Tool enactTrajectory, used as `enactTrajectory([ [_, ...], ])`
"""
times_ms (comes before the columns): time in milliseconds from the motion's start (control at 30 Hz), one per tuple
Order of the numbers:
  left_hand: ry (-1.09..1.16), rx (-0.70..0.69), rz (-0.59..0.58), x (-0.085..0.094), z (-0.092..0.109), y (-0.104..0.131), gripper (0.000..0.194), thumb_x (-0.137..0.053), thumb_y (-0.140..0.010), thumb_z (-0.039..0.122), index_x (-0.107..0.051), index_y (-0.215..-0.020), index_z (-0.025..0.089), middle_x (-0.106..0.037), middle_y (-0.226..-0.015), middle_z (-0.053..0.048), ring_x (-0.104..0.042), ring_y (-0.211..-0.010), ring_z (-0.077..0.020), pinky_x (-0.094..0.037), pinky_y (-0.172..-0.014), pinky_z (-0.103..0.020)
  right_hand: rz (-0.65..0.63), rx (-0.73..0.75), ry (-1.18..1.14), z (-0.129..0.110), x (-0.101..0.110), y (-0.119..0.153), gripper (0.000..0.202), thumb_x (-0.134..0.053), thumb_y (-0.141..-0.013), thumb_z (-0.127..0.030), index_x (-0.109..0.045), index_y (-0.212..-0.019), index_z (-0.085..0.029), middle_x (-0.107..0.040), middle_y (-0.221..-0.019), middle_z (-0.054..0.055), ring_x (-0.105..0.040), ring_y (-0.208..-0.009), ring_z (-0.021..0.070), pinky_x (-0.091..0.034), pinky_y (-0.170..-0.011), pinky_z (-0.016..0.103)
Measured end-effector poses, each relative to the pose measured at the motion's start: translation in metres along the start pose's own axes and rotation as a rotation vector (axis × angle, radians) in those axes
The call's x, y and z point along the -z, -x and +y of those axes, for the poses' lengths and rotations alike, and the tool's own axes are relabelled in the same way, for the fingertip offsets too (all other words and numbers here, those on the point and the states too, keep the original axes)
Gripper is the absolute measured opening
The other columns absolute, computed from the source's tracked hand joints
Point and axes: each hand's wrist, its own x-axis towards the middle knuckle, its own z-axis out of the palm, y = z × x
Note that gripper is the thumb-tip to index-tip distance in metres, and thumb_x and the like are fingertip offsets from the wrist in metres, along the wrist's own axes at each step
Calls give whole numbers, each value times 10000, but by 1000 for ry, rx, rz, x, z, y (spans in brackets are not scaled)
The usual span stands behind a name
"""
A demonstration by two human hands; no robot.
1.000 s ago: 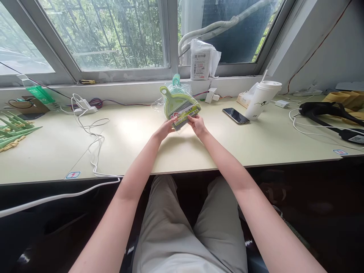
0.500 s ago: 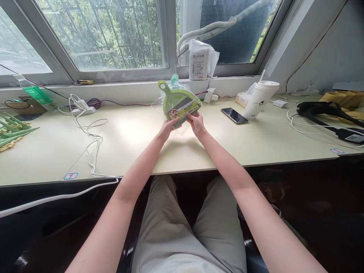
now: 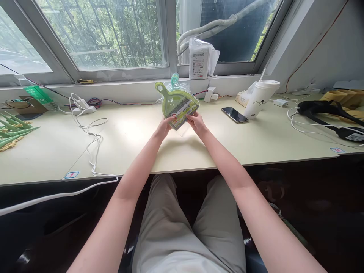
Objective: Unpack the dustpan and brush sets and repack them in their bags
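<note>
A small green dustpan [image 3: 168, 98] with a dark-bristled brush [image 3: 182, 108] lies in clear plastic wrapping, a printed label across it. Both of my hands hold this set up over the desk, its ringed handle pointing away to the upper left. My left hand [image 3: 164, 127] grips the lower left edge, thumb on top. On the lower right edge, my right hand [image 3: 197, 123] is closed with its thumb on the front. The fingers beneath are mostly hidden. Behind the dustpan a teal bottle-like top [image 3: 174, 78] shows in part.
White cables [image 3: 96, 142] trail over the desk [image 3: 127, 151] at left. To the right are a phone [image 3: 234, 115], a white cup [image 3: 260, 99] with a straw, a tissue pack [image 3: 243, 96] and a black headset-like strap [image 3: 318, 117]. A wrapped package [image 3: 199, 60] stands on the sill.
The dustpan set has shifted slightly left and tilted a little in my hands. Both hands keep their hold on it.
</note>
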Motion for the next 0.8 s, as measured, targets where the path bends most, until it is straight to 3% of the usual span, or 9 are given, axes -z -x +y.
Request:
enactTrajectory([
  [167,-88,163,-243,-10,8,12,543,-695,-796,368,-587,-1303,207,-589,-1386,-115,-606,-1211,-303,-530,-910,-402,12,56,-1,-2,3,0,386,-871,-621,-308,-646,-921,-216,-743,-1069,56,-625,-1204,267,-552,-1034,409],
  [267,-110,198,-308,-13,12,13,557,-689,-796,408,-578,-1315,238,-553,-1430,-107,-606,-1209,-322,-524,-921,-428,21,91,-20,0,3,0,378,-861,-638,-323,-650,-934,-220,-740,-1087,50,-635,-1189,259,-553,-1031,399],
  [500,-157,-21,-44,2,5,-2,491,-710,-710,365,-610,-1157,186,-651,-1258,-111,-577,-1219,-292,-492,-971,-435,71,67,-13,1,1,0,387,-846,-656,-274,-643,-979,-214,-737,-1074,60,-632,-1197,258,-549,-1037,404],
  [633,-191,-13,-13,9,0,-6,466,-703,-674,337,-606,-1100,174,-681,-1160,-104,-628,-1112,-275,-498,-952,-445,85,32,-28,2,1,1,328,-828,-658,-207,-633,-922,-210,-743,-1038,48,-657,-1152,251,-556,-1030,399],
  [800,-175,29,-7,9,-6,-6,524,-668,-687,327,-535,-1185,229,-672,-1187,-70,-649,-1050,-247,-538,-870,-411,66,-10,-24,2,3,-1,315,-832,-659,-209,-640,-909,-210,-757,-999,34,-693,-1072,234,-578,-1001,379],
])
